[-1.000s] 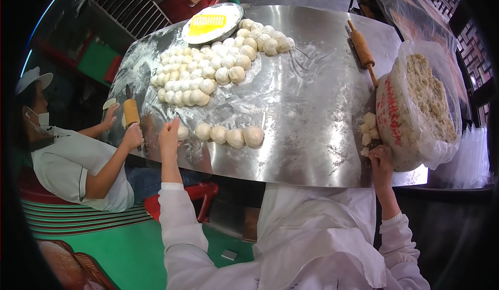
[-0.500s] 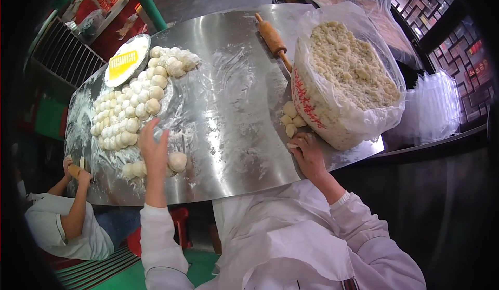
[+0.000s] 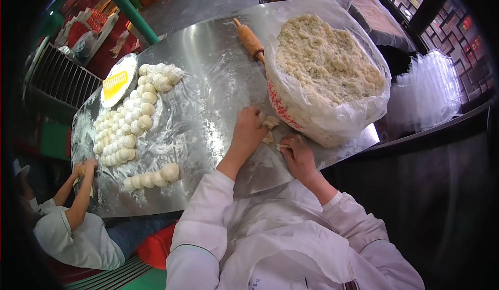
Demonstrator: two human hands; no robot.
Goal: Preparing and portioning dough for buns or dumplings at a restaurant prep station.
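Note:
My left hand [image 3: 248, 131] rests on the floured steel table [image 3: 208, 71], its fingers on small flattened dough pieces [image 3: 270, 123] beside a big plastic bag of crumbly pale filling [image 3: 327, 66]. My right hand [image 3: 297, 154] lies just right of it, pinching a dough piece at the bag's lower edge. Several round dough balls [image 3: 130, 123] lie in a heap at the left, and a short row of them [image 3: 153, 177] sits near the table's front edge.
A wooden rolling pin [image 3: 250, 39] lies behind the bag. A round white plate with a yellow thing [image 3: 118, 79] stands at the far left. A seated person [image 3: 78, 222] works at the table's left end. A green post [image 3: 129, 7] rises beyond.
My left hand has moved from the row of dough balls rightward to the dough pieces by the bag. The view has swung right, so the bag is nearer the centre.

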